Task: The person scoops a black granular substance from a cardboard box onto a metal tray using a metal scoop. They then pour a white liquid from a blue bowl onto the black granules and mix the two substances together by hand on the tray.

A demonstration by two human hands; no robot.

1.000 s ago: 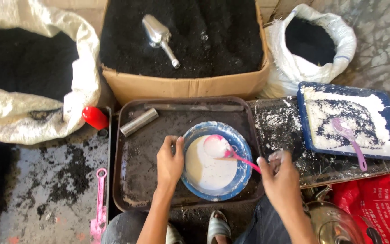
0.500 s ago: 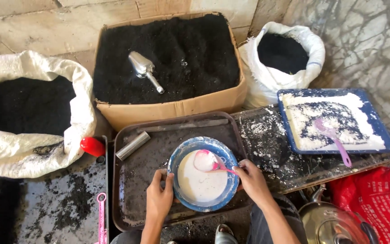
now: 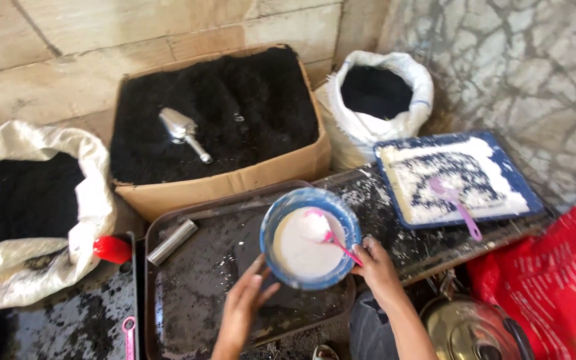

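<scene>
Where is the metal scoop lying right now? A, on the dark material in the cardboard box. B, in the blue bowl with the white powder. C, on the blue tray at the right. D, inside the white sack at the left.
A: the metal scoop lies on the dark material that fills the cardboard box, while the blue bowl holds a pink spoon instead.

Left sack cut off at picture's left edge. Pink scoop and metal pot cropped at bottom. Red bag runs off right edge. Bowl hides tray beneath, left fingertips too.
</scene>
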